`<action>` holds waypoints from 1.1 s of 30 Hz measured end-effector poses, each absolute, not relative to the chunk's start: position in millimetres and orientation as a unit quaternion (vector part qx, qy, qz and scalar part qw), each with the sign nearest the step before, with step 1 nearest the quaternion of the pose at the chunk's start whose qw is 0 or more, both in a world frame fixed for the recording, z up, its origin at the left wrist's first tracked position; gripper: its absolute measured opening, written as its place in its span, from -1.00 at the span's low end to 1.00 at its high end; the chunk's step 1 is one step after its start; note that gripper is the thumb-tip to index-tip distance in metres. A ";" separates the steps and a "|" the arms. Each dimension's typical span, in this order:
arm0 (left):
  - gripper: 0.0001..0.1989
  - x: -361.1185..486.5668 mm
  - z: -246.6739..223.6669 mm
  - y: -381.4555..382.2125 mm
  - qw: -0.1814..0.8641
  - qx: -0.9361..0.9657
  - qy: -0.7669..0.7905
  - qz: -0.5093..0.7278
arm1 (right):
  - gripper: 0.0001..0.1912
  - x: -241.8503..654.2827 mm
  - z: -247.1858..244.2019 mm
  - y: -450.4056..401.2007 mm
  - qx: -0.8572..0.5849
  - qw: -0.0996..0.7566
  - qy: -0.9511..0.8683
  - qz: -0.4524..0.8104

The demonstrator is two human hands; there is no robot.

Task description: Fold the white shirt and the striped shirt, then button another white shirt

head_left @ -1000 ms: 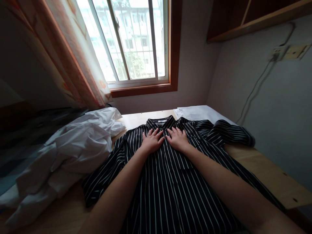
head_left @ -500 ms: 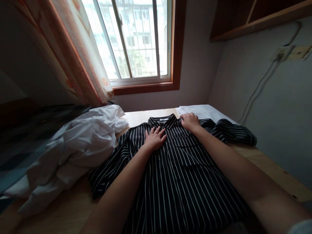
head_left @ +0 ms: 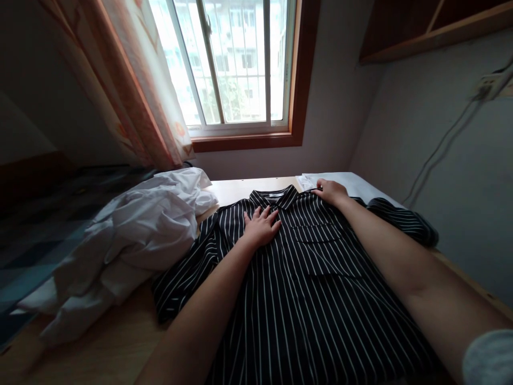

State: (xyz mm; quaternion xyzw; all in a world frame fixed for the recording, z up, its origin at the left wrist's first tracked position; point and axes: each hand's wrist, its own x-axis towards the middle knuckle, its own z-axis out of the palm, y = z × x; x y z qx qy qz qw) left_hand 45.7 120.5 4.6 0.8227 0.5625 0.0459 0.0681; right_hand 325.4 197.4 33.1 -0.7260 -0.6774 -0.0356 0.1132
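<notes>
1. Striped shirt [head_left: 304, 310] lies front up on the table [head_left: 92, 342], collar [head_left: 287, 201] toward the window [head_left: 236, 64]. It's the workpiece.
2. Left hand [head_left: 261, 226]: grip released, fingers spread flat on the upper front just below the collar. Good anchor; light, even pressure is enough, since pushing hard likely drags the cloth.
3. Right hand [head_left: 332, 191]: grip looks closed on the shoulder edge, a pinch of fabric between thumb and fingers (exact hold partly hidden by the hand).
4. Step in hand, my read: straightening that shoulder. Pull outward, away from the collar, against the left palm. Small tug, low to the table; lifting probably brings folds back.
5. Use the stripes as gauge: straight lines, no kinks around the chest pocket [head_left: 316, 233].
6. Far sleeve [head_left: 404, 219], past the right forearm, looks bunched. Straighten from the shoulder seam outward, else the twist likely feeds back into the body.
7. Watch clearance: flat white cloth [head_left: 358, 183] sits just behind the right hand, crumpled white garment [head_left: 136, 235] beside the other sleeve [head_left: 184, 272]. Don't snag either.
</notes>
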 end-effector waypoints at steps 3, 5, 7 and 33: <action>-0.40 46.1 4.6 120.4 0.070 0.822 0.564 0.049 | -0.64 326.1 32.2 196.0 -0.732 0.047 -0.675 -0.081; -0.41 45.9 4.5 120.7 0.070 0.822 0.563 0.051 | -0.64 323.2 29.3 195.1 -0.734 0.024 -0.672 -0.096; -0.38 45.6 4.5 121.5 0.072 0.824 0.560 0.049 | -0.64 316.4 28.1 194.0 -0.731 0.038 -0.670 -0.122; -0.31 33.7 5.5 123.6 -0.027 0.751 0.648 0.121 | -0.26 224.4 -11.2 166.5 -0.724 0.100 -0.674 0.105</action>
